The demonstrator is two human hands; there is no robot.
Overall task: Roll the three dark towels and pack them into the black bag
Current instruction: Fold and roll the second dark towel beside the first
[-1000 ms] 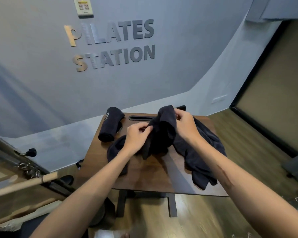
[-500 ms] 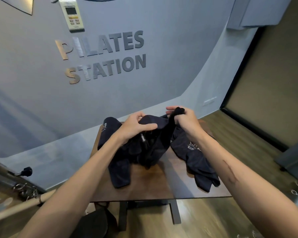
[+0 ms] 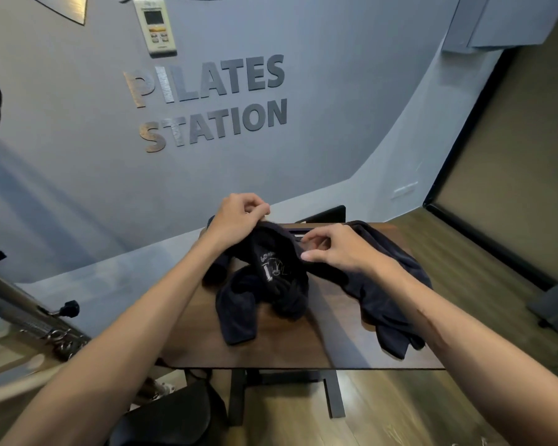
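**Still sorting towels, nothing packed yet**

I am standing over the table (image 3: 281, 352) and holding up one dark towel (image 3: 271, 265), the one with the pale printed logo. My left hand (image 3: 239, 217) is pinching its far edge, fingers (image 3: 258, 209) curled and clamped on the cloth. My right hand (image 3: 339, 249) is pinching the same towel further right, thumb and fingertips closed on a fold. The rest of this towel is drooping in a loose heap onto the middle of the table.

A second towel (image 3: 387, 284) is lying crumpled at the right, one end trailing to the near right edge. Something dark is showing under my left wrist at the far left of the table; I am not able to tell whether it is the third towel, or whether it is rolled.

The bag (image 3: 174, 416) seems to be the dark shape on the floor below the near left corner, though I am not certain of that. I am judging the task as early: no roll is plainly finished, nothing is in the bag, and this towel needs flattening first.
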